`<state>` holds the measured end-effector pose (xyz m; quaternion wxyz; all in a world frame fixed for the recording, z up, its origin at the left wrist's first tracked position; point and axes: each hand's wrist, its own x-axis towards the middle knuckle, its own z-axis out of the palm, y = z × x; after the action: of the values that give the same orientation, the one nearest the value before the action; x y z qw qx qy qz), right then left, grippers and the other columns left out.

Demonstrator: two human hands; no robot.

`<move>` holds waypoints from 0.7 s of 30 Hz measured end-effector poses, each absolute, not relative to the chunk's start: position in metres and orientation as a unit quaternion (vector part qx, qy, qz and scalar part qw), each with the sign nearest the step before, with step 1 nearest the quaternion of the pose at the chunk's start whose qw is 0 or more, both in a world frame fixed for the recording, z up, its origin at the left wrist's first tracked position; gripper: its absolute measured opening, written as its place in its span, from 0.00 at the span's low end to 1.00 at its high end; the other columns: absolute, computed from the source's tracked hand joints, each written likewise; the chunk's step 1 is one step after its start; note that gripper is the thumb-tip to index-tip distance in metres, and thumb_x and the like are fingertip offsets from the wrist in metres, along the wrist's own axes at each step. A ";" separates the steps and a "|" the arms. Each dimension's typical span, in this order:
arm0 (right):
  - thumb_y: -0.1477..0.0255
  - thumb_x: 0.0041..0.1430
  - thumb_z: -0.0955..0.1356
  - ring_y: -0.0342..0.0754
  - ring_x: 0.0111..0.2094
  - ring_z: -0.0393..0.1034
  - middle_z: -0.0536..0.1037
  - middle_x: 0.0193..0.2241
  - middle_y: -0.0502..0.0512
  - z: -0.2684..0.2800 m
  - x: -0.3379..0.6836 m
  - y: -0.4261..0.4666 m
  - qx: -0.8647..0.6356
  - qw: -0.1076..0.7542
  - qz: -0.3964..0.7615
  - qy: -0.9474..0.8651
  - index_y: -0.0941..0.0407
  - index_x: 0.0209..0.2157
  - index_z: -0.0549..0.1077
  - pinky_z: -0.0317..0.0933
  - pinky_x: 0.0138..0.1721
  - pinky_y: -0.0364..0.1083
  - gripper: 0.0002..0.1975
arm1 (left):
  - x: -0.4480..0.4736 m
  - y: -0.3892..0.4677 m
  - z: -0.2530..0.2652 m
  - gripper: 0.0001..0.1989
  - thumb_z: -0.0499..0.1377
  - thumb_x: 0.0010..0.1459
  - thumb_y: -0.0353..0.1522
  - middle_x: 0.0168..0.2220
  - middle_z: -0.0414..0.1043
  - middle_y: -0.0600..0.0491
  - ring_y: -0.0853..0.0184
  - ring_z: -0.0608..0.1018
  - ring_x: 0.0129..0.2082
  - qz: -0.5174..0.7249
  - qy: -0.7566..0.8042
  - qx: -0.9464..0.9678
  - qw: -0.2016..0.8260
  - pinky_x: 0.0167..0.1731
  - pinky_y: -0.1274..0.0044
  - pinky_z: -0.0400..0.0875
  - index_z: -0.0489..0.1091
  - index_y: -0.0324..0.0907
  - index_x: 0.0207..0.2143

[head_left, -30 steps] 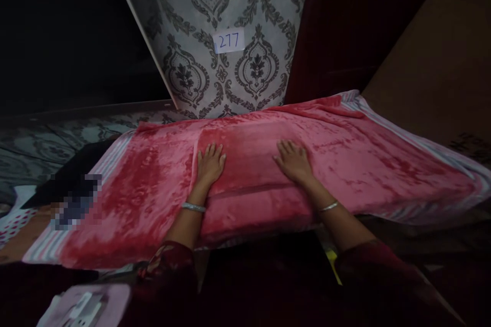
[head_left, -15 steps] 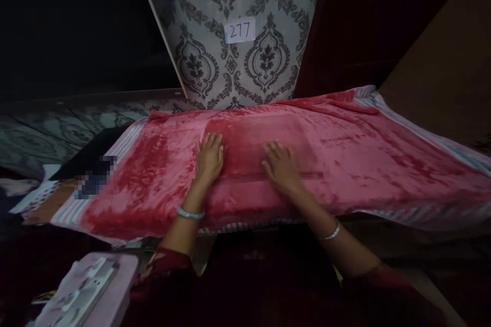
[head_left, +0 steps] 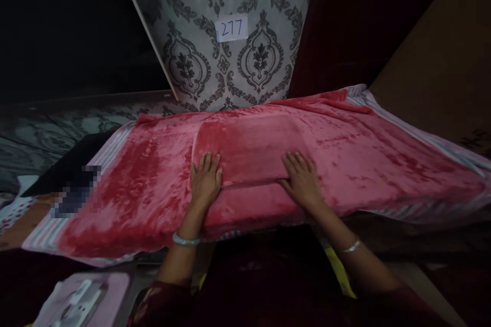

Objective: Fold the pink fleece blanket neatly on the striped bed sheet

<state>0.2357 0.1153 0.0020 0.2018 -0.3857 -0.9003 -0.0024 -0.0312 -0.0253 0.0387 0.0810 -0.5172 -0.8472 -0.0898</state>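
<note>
A folded red plush cloth [head_left: 249, 145] lies as a flat rectangle on a larger red and pink plush cover [head_left: 368, 158]. My left hand [head_left: 206, 178] rests palm down at its near left corner, fingers outstretched. At the near right corner, my right hand [head_left: 303, 179] lies flat with fingers spread and the thumb out to the left along the folded edge. Neither hand grips anything. Whether the folded piece is separate from the cover or part of it, I cannot tell.
A striped border [head_left: 111, 150] edges the cover. A paper marked 277 [head_left: 231, 28] is stuck on the patterned wall [head_left: 224, 76]. To the left is a dark screen-like panel [head_left: 69, 25]. A white power strip [head_left: 82, 306] sits on a pink surface [head_left: 115, 291] at lower left.
Both hands have come nearer to my body, and my right hand has also moved right to the folded cloth's near right corner. The view has shifted slightly.
</note>
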 end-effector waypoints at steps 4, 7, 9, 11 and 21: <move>0.63 0.67 0.63 0.65 0.71 0.49 0.57 0.71 0.61 -0.010 0.291 0.146 -0.426 0.206 -0.016 -0.881 0.51 0.72 0.54 0.53 0.63 0.69 0.34 | -0.036 -0.035 0.037 0.29 0.46 0.69 0.40 0.73 0.51 0.45 0.55 0.54 0.73 -0.103 -0.830 -0.543 0.075 0.69 0.51 0.48 0.57 0.46 0.71; 0.67 0.65 0.63 0.63 0.70 0.52 0.58 0.70 0.64 -0.014 0.303 0.158 -0.389 0.231 -0.022 -0.891 0.53 0.72 0.54 0.58 0.63 0.65 0.35 | -0.047 -0.053 0.032 0.34 0.54 0.65 0.44 0.73 0.50 0.43 0.51 0.54 0.73 -0.099 -0.786 -0.604 0.086 0.70 0.49 0.44 0.56 0.46 0.71; 0.71 0.63 0.63 0.61 0.68 0.55 0.58 0.69 0.66 -0.014 0.301 0.162 -0.365 0.248 -0.021 -0.897 0.54 0.72 0.54 0.59 0.63 0.62 0.36 | -0.057 -0.066 0.030 0.36 0.59 0.62 0.42 0.73 0.51 0.42 0.49 0.54 0.73 -0.092 -0.773 -0.619 0.105 0.69 0.49 0.46 0.57 0.46 0.70; 0.74 0.60 0.63 0.60 0.67 0.58 0.60 0.68 0.67 -0.013 0.297 0.164 -0.354 0.255 -0.015 -0.899 0.55 0.72 0.54 0.62 0.62 0.60 0.38 | -0.068 -0.076 0.030 0.35 0.60 0.59 0.35 0.72 0.53 0.40 0.49 0.56 0.72 -0.082 -0.779 -0.610 0.120 0.68 0.52 0.52 0.59 0.44 0.69; 0.77 0.55 0.64 0.61 0.55 0.67 0.75 0.56 0.61 0.009 0.296 0.180 -0.326 0.247 -0.063 -0.910 0.52 0.64 0.68 0.65 0.56 0.60 0.34 | -0.092 -0.072 0.059 0.27 0.56 0.53 0.25 0.56 0.73 0.40 0.52 0.73 0.59 -0.095 -0.765 -0.626 0.115 0.60 0.59 0.68 0.72 0.44 0.56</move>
<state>0.2961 0.1796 0.0095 0.2470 -0.3260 -0.9103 -0.0635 -0.0917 -0.0720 0.0595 0.1151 -0.6263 -0.7652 -0.0950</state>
